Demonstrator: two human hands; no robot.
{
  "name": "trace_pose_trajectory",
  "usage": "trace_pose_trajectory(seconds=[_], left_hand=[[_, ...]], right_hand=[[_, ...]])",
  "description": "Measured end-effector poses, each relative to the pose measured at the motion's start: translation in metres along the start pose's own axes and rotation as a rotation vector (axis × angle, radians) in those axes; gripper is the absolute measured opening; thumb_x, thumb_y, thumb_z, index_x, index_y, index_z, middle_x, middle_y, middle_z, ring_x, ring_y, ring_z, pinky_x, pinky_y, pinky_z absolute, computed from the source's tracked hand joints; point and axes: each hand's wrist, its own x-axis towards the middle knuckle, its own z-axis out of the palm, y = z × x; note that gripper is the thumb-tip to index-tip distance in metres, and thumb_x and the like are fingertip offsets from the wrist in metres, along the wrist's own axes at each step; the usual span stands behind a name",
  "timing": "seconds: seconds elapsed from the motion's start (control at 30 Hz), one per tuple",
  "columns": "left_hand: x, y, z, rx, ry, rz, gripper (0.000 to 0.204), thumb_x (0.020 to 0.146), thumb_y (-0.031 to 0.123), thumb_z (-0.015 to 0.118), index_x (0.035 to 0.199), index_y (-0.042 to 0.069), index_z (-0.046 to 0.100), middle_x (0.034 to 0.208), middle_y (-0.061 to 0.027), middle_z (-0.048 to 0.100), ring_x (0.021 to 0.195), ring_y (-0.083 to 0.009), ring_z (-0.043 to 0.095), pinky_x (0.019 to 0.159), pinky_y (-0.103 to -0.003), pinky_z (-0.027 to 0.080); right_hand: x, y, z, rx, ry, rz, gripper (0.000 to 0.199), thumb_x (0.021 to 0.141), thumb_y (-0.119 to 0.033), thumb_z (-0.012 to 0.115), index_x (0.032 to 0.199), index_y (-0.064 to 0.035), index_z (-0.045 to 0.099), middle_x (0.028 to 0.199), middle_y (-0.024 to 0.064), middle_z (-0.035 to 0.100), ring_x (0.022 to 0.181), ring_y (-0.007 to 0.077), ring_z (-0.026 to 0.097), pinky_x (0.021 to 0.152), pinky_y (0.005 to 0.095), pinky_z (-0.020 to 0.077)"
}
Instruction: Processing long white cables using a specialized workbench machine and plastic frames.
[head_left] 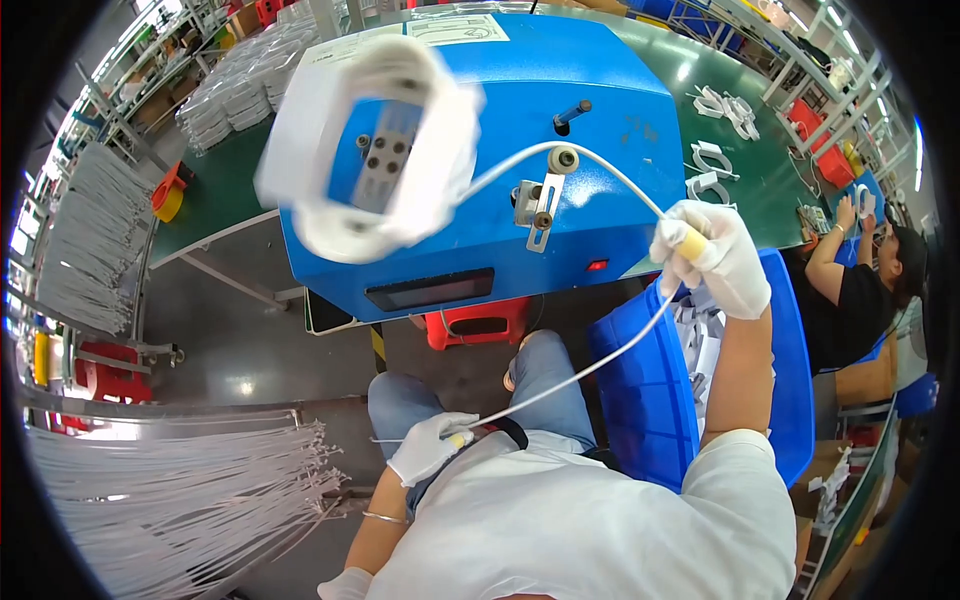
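My right hand point(722, 262), in a white glove with a yellow wrap on a finger, is closed round a white cable point(590, 366) at the front right of a blue machine point(610, 200). From there the cable arcs left over a small roller point(563, 159) to a white, ring-shaped plastic part point(440, 170). That part is blurred, in front of a metal plate point(388, 158) on the machine. Lower down, the cable slopes to my left hand point(428, 446), gloved too and closed on it by my lap. A short tail sticks out to its left.
A blue bin point(640, 390) of white parts stands at my right. White cables point(170, 500) hang at lower left. Several white parts point(725, 110) lie on the green table point(745, 205). A co-worker point(850, 290) sits far right. A red stool point(480, 322) is under the machine.
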Motion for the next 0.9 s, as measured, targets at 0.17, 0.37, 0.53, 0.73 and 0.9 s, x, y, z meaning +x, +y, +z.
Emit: trace_pose_trajectory(seconds=[0.17,0.37,0.53,0.73,0.9], left_hand=[[0.004,-0.014,0.003,0.087,-0.042,-0.004,0.030,0.085,0.005,0.061,0.115,0.001,0.062,0.107,-0.0127,0.066,0.096,-0.0156,0.063,0.087,-0.027,0.049],[0.027,0.030,0.012,0.163,-0.136,0.068,0.029,0.085,0.007,0.060,0.113,0.003,0.064,0.103,-0.0110,0.067,0.088,-0.0173,0.064,0.083,-0.028,0.049],[0.047,0.097,0.012,0.052,-0.314,0.054,0.031,0.085,0.010,0.061,0.114,0.005,0.064,0.097,-0.0101,0.067,0.083,-0.0150,0.061,0.081,-0.027,0.049],[0.036,0.181,-0.028,0.601,-0.303,0.556,0.037,0.086,0.015,0.059,0.122,0.008,0.059,0.107,-0.0140,0.065,0.102,-0.0273,0.061,0.088,-0.035,0.048],[-0.018,0.267,-0.105,0.719,-0.398,0.497,0.034,0.087,0.023,0.063,0.117,0.008,0.062,0.095,-0.0099,0.068,0.083,-0.0218,0.066,0.076,-0.031,0.051]], right_hand=[[-0.002,0.010,0.002,0.103,-0.006,-0.029,0.031,0.092,-0.024,0.057,0.071,-0.0011,0.056,0.052,0.0020,0.051,0.039,0.0101,0.051,0.042,0.0207,0.0430],[-0.008,0.017,0.015,0.196,-0.014,-0.027,0.031,0.093,-0.023,0.056,0.070,-0.0011,0.056,0.051,0.0023,0.052,0.039,0.0107,0.052,0.041,0.0222,0.0442],[-0.006,0.016,0.022,0.226,-0.015,-0.037,0.031,0.093,-0.023,0.056,0.072,-0.0004,0.056,0.052,0.0039,0.053,0.041,0.0114,0.053,0.042,0.0246,0.0470],[0.002,-0.012,0.042,0.202,0.027,-0.085,0.025,0.094,-0.020,0.055,0.080,0.0002,0.061,0.063,0.0048,0.058,0.048,0.0110,0.056,0.050,0.0227,0.0486],[0.027,-0.016,0.029,-0.742,0.315,-0.868,0.006,0.081,-0.003,0.062,0.085,-0.0039,0.066,0.076,0.0087,0.064,0.061,0.0187,0.060,0.057,0.0269,0.0472]])
